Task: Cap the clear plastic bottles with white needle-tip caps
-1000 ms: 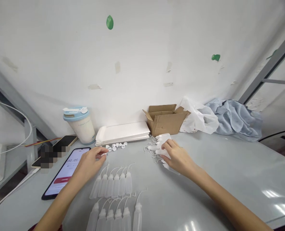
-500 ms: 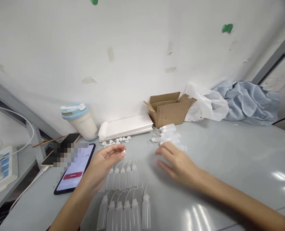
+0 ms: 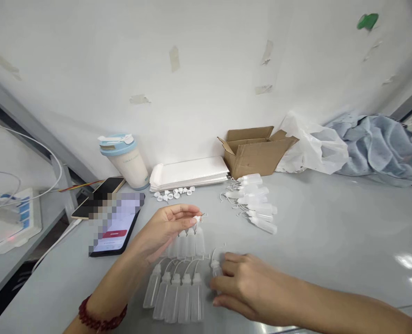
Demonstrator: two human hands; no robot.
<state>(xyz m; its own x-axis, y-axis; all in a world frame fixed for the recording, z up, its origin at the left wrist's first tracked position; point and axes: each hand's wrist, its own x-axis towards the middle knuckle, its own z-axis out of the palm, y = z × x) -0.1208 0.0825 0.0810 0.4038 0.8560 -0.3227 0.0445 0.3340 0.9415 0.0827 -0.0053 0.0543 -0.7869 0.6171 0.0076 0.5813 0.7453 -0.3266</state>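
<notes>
My left hand (image 3: 173, 227) pinches a small white cap (image 3: 197, 220) with a thin needle-like tip, above a row of clear bottles (image 3: 191, 242). My right hand (image 3: 238, 283) is over a single clear bottle (image 3: 215, 266) at the right of the front row, its fingers curled round the body and hiding most of it. A front row of clear bottles (image 3: 173, 299) with thin bent tubes lies between my forearms. More bottles (image 3: 257, 202) lie in a loose pile farther back. Several white caps (image 3: 175, 194) are scattered before the white envelopes (image 3: 192, 172).
An open cardboard box (image 3: 257, 155), a white plastic bag (image 3: 313, 146) and a blue cloth (image 3: 379, 148) stand along the wall. At the left are a cup (image 3: 129, 162), two phones (image 3: 117, 232) and a power strip (image 3: 28, 218) with cables.
My right hand has moved from beside the bottle pile down to the single bottle in front. My left hand still pinches the cap. The view has shifted slightly.
</notes>
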